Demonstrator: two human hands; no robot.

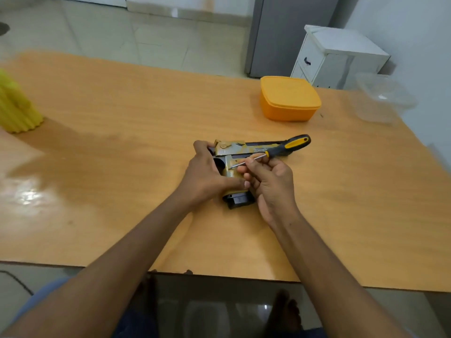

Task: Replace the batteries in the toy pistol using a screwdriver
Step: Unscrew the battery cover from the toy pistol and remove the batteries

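The toy pistol is pinned flat on the table by the left hand. The screwdriver shaft is pinched between the right hand fingertips, its tip set against the grip just beyond them.

The left hand hides much of the toy pistol's grip. The yellow ribbed object is blurred and cut off at the left edge.

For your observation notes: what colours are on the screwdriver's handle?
Black with a yellow band, on the screwdriver, seen in the head view.
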